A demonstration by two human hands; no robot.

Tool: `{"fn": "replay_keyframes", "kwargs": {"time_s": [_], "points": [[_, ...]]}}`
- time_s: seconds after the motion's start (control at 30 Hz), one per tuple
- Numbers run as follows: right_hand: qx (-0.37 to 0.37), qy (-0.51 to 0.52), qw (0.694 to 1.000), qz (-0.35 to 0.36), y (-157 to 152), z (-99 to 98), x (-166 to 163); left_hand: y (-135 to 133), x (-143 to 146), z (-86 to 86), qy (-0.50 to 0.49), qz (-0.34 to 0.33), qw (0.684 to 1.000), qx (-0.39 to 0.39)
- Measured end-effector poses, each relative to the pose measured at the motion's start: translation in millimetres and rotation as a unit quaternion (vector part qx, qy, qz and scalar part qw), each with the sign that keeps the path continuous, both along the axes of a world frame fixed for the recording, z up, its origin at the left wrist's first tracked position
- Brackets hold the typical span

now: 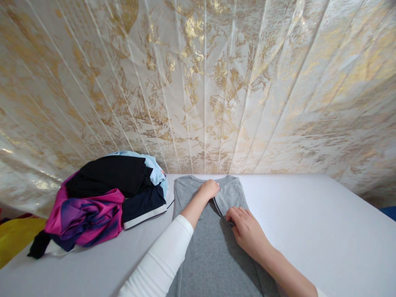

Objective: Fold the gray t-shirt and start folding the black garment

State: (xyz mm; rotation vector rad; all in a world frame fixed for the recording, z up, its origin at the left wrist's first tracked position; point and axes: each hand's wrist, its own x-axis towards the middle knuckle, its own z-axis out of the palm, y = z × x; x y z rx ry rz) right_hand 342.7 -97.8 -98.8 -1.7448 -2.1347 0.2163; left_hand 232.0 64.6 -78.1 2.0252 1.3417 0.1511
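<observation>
1. Grey garment (213,255): lies flat on the white table (309,214). Its neckline (206,178) points away from the person, towards the wall, and its lower part runs out of the bottom of the view.
2. Folded flap (231,193): the garment's right side is turned inward over its middle, making a slanted edge between the two hands.
3. Left hand (209,189): rests on the garment just below the neckline, at the upper end of the flap. The fingers are curled down onto the cloth. Whether they pinch the fabric or only press on it cannot be told. The forearm wears a white sleeve (163,260).
4. Right hand (247,231): lies palm down on the garment, fingers stretched and nearly flat. Their tips touch the lower stretch of the flap's edge; nothing is enclosed in the hand.
5. Pile of clothes (102,198): sits on the table just left of the garment. Black, pink-and-purple and light blue pieces are heaped together, and its dark lower piece lies close to the garment's left edge.
6. Wall covering (216,82): white with gold streaks, rising directly behind the table.
</observation>
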Motion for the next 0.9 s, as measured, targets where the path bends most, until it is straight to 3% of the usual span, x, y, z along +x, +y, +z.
{"fn": "replay_keyframes", "kwargs": {"time_s": [0.17,0.3,0.43,0.63,0.73,0.9], "points": [[0.000,0.002,1.000,-0.020,-1.8,0.1,-3.2,-3.0,8.3,1.9,-0.007,-0.033,0.998,-0.047],[-0.028,0.055,0.998,-0.015,1.9,5.1,3.1,-8.0,9.1,3.2,-0.014,-0.050,0.998,-0.039],[-0.043,0.168,0.984,-0.047,26.2,7.3,32.5,1.6,-4.9,2.7,-0.008,-0.017,0.999,0.046],[0.043,0.221,0.962,-0.154,85.4,-4.9,70.5,13.9,-27.4,-5.8,0.037,0.018,0.984,0.175],[0.051,0.217,0.966,-0.127,96.2,-12.0,66.5,12.7,-24.3,-13.4,0.052,0.021,0.977,0.205],[0.021,0.172,0.983,-0.055,86.0,-12.7,49.8,8.3,-15.5,-16.4,0.066,0.055,0.968,0.238]]}}
